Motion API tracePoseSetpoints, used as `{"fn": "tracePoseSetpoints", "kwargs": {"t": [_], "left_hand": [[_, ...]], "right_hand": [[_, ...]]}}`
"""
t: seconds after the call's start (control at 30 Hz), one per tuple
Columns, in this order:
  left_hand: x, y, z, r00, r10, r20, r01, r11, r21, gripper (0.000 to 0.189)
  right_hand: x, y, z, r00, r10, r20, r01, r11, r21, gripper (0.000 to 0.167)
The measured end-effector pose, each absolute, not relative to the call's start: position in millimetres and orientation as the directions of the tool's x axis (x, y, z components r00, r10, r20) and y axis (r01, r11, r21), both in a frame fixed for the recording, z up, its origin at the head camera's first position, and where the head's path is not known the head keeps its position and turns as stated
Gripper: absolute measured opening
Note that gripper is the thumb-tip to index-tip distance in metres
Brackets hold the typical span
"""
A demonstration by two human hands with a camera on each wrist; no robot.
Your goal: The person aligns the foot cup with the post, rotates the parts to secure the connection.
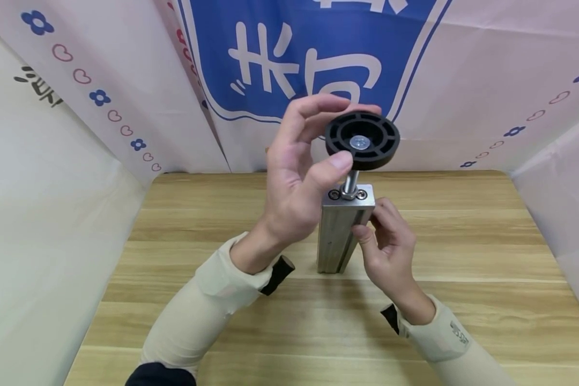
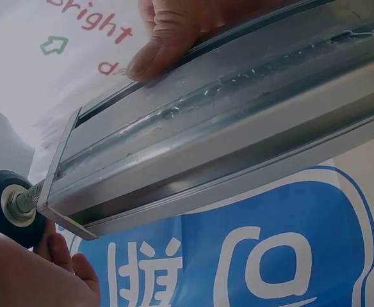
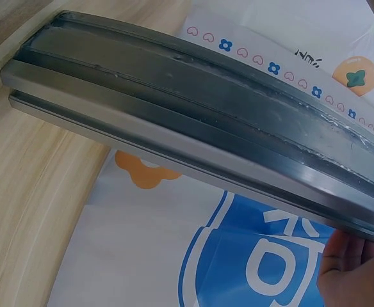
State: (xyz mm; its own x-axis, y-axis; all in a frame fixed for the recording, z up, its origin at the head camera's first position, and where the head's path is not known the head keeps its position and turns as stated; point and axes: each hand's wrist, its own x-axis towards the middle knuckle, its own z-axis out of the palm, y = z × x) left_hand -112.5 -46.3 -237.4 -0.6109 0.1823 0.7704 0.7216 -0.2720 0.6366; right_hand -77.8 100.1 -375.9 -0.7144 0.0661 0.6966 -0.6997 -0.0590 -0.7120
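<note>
A silver aluminium profile (image 1: 339,233) stands upright on the wooden table. From the plate on its top end rises a threaded bolt with a nut (image 1: 349,192), carrying a round black levelling foot (image 1: 387,153). My left hand (image 1: 296,182) pinches the foot's rim, thumb on the near side and fingers on the far side. Lower down, my right hand (image 1: 391,249) grips the profile's right side near the top. The left wrist view shows the foot's underside (image 2: 4,208) and the bolt entering the end plate. In the right wrist view, the profile's length (image 3: 193,102) runs down to the table.
The wooden tabletop (image 1: 463,241) extends around the profile. A printed cloth backdrop (image 1: 463,96) with a blue sign hangs behind it, and pale cloth walls (image 1: 38,214) flank both sides. Black wrist-mounted pieces (image 1: 279,274) stick out from the sleeves.
</note>
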Motion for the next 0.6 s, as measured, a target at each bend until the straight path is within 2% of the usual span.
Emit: {"fn": "tracePoseSetpoints", "kwargs": {"t": [0.33,0.6], "left_hand": [[-113.2,-47.8,-235.9,-0.605,0.246,0.757,0.706,-0.274,0.653,0.054],[-110.2,-47.2,-235.3,-0.584,0.158,0.796,0.782,-0.155,0.604,0.057]], "right_hand": [[-77.8,100.5,-375.0,-0.726,0.056,0.686,-0.688,-0.036,-0.725,0.049],[-77.4,100.0,-375.7,-0.715,0.062,0.697,-0.699,-0.065,-0.712,0.051]]}}
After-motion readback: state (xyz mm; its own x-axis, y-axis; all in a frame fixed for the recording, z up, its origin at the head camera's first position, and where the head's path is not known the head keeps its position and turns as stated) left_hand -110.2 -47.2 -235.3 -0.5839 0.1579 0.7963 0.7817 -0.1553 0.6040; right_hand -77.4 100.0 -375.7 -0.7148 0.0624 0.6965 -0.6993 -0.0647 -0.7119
